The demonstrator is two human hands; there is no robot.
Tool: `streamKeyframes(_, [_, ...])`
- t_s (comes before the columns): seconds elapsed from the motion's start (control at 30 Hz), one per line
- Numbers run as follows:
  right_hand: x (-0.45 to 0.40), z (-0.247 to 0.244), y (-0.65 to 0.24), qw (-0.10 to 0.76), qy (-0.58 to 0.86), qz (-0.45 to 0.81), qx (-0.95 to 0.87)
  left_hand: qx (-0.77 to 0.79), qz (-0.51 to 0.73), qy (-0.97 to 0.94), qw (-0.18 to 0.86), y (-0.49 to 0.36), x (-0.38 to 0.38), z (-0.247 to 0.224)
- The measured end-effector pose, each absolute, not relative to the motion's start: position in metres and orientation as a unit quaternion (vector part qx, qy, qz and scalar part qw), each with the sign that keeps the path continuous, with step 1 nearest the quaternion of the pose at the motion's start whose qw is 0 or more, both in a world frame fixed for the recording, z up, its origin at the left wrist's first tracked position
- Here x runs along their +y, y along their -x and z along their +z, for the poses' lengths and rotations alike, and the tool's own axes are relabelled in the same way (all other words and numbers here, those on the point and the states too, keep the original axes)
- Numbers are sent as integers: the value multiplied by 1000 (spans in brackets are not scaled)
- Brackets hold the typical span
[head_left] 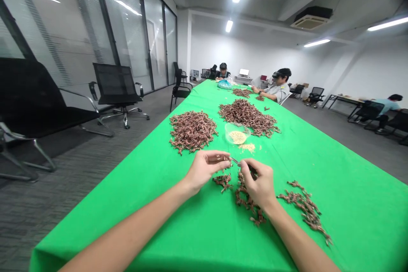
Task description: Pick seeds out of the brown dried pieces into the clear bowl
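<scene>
My left hand (205, 169) is closed in a pinch on a small brown knobbly piece (227, 158) at its fingertips. A thin dark rod-like piece (235, 161) spans the short gap to my right hand (260, 179), whose thumb and finger are closed on its near end. Whether it is a tool or part of the brown piece, I cannot tell. Below my hands lie a small clump of brown pieces (223, 182) and a larger loose cluster (245, 199), partly hidden by my right hand. More brown pieces (304, 208) lie to the right.
Two big heaps of brown pieces, one at left (193, 129) and one farther back (248, 117), lie on the green cloth (143, 216). A clear bowl (228, 134) holds pale bits, with spilled bits (248, 148) beside it. Two people sit at the far end; chairs (116, 85) stand left.
</scene>
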State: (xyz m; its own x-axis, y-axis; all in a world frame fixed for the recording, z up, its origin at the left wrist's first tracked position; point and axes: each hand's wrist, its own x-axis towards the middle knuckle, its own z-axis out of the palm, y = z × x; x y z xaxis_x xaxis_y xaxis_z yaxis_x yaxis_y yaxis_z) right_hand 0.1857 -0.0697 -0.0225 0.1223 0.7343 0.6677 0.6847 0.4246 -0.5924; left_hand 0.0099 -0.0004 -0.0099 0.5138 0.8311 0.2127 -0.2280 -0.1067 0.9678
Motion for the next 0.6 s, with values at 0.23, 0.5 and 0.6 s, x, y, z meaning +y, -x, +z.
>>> streamKeyframes(0.23, [-72, -21, -183, 514, 513, 20, -687, 244, 417, -593, 645, -8, -2, -6])
streamKeyframes(0.5, [-76, -18, -187, 547, 497, 26, -672, 174, 414, -627, 636, -5, -2, 0])
streamKeyframes(0.6, [-77, -20, -185, 560, 489, 40, -668, 159, 400, -625, 651, -5, -2, 1])
